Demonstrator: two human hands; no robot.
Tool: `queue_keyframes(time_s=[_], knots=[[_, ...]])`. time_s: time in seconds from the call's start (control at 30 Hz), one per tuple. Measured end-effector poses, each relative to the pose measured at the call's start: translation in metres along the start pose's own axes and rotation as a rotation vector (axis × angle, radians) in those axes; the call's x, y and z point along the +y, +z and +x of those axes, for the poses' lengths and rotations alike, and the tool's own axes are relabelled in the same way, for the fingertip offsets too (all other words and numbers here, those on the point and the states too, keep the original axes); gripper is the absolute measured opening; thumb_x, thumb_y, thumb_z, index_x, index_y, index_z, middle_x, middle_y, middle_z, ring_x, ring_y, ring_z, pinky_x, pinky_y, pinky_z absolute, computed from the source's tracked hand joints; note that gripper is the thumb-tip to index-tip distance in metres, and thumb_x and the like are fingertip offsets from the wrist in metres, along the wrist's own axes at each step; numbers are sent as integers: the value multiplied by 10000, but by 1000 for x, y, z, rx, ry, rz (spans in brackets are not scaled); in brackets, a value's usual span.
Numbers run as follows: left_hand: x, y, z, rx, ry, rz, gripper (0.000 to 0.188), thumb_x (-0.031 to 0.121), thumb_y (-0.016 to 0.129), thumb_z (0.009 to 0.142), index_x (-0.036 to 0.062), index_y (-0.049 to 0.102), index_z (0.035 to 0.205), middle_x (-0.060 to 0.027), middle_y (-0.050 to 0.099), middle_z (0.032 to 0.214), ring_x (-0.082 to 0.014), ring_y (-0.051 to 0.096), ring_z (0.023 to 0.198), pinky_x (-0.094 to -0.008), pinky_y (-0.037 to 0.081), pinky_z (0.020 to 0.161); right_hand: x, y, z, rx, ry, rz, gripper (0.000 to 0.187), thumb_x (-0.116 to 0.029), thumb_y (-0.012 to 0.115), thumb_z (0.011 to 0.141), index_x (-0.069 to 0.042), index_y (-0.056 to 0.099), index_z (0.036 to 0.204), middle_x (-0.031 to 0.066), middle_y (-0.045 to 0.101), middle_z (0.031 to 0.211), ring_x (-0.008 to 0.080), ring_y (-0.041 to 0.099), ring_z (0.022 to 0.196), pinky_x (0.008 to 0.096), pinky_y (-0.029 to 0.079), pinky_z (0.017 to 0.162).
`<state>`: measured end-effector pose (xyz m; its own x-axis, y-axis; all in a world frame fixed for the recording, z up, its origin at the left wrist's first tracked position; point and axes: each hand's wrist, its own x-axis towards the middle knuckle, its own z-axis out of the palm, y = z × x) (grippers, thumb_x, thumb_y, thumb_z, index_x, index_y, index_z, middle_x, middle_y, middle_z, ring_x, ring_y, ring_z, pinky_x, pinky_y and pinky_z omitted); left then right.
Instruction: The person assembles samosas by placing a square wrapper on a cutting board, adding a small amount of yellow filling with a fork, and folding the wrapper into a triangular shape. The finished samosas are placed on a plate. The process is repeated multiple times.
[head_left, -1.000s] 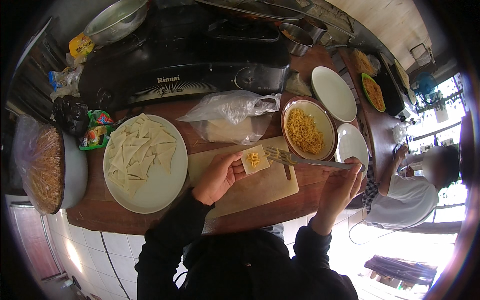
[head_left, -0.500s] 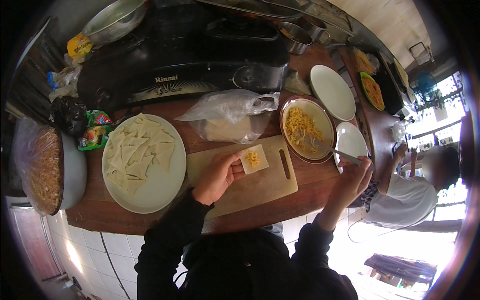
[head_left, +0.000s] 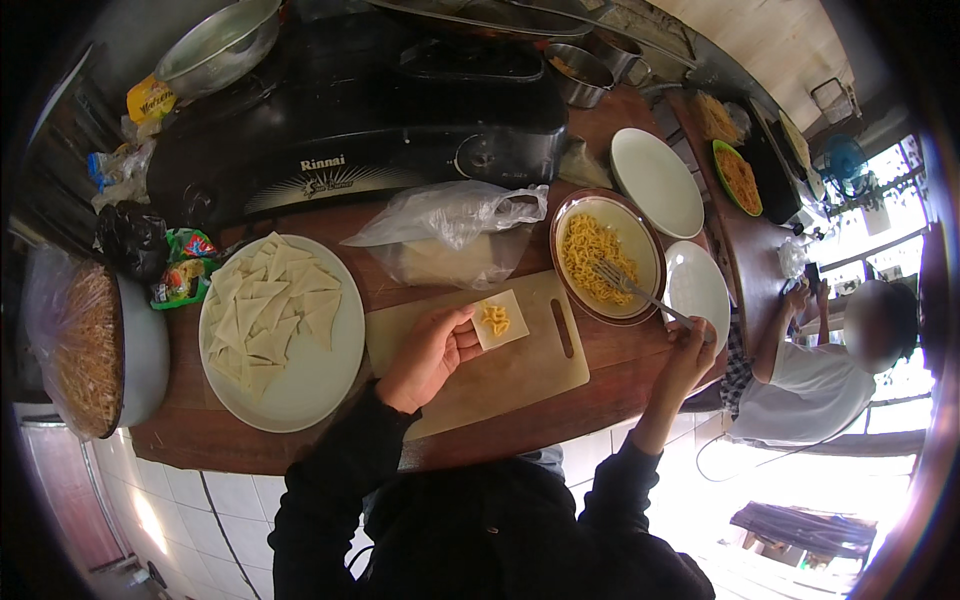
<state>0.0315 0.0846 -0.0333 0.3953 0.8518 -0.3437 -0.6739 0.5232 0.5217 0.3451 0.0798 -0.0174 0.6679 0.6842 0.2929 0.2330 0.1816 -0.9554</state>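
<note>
A square wonton wrapper (head_left: 512, 338) with a small heap of yellow noodles (head_left: 495, 319) on it is held by its edge in my left hand (head_left: 422, 362), above the cutting board (head_left: 535, 372). My right hand (head_left: 688, 352) is closed round the handle of a metal fork (head_left: 652, 298). The fork's tines touch the yellow noodles (head_left: 590, 240) in a brown-rimmed bowl (head_left: 567, 300). At the left, folded wrapper triangles (head_left: 265, 310) are piled on a large white plate (head_left: 340, 385).
Behind the board lies a clear plastic bag (head_left: 455, 235) of wrappers, in front of a black gas stove (head_left: 400, 150). White oval plates (head_left: 660, 185) flank the bowl. A bagged tub of brown food (head_left: 85, 340) stands far left. A person in a white shirt (head_left: 815, 385) is at the right.
My right hand has shifted a little left and nearer to me, and the fork's tines have moved slightly within the noodles. The left hand still holds the filled wrapper. The view has shifted slightly.
</note>
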Motion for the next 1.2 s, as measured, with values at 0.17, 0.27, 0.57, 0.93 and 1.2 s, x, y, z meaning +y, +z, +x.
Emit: queue_keyframes(time_s=[0.17, 0.27, 0.57, 0.93, 1.2], knots=[[-1, -1, 1, -13, 5, 12, 278, 191, 475, 927, -26, 542, 1088, -124, 611, 1083, -201, 610, 991, -317, 484, 865, -27, -6, 5, 32, -109, -42, 190, -203, 446, 953, -22, 503, 944, 110, 612, 736, 111, 527, 611, 229, 412, 583], [-2, -3, 1, 16, 5, 27, 275, 199, 478, 926, -22, 545, 1076, -118, 615, 1073, -192, 614, 978, -305, 490, 850, -43, -3, -1, 23, -169, 29, 215, -230, 429, 960, -26, 499, 960, 121, 608, 745, 135, 560, 643, 253, 442, 628], [0, -2, -1, -37, 17, 68, 273, 206, 477, 921, -19, 547, 1059, -109, 632, 1019, -180, 633, 920, -303, 511, 803, -26, 22, -36, -390, -106, 312, 221, -193, 456, 955, 16, 526, 962, 89, 606, 829, 129, 559, 709, 234, 432, 663], [0, -1, -3, 8, -19, 110, 269, 210, 492, 911, -11, 547, 1053, -124, 627, 1038, -200, 628, 939, -320, 498, 828, -18, 30, -47, -419, -81, 263, 211, -196, 497, 939, 2, 567, 934, -5, 569, 842, 27, 437, 618, 148, 320, 534], [-2, -2, -1, 17, -13, 125, 287, 214, 477, 919, -30, 542, 1056, -127, 629, 1028, -192, 631, 927, -310, 502, 821, -28, 29, -46, -512, -14, 294, 218, -202, 499, 940, 7, 556, 961, 8, 569, 883, 39, 476, 726, 161, 364, 622]])
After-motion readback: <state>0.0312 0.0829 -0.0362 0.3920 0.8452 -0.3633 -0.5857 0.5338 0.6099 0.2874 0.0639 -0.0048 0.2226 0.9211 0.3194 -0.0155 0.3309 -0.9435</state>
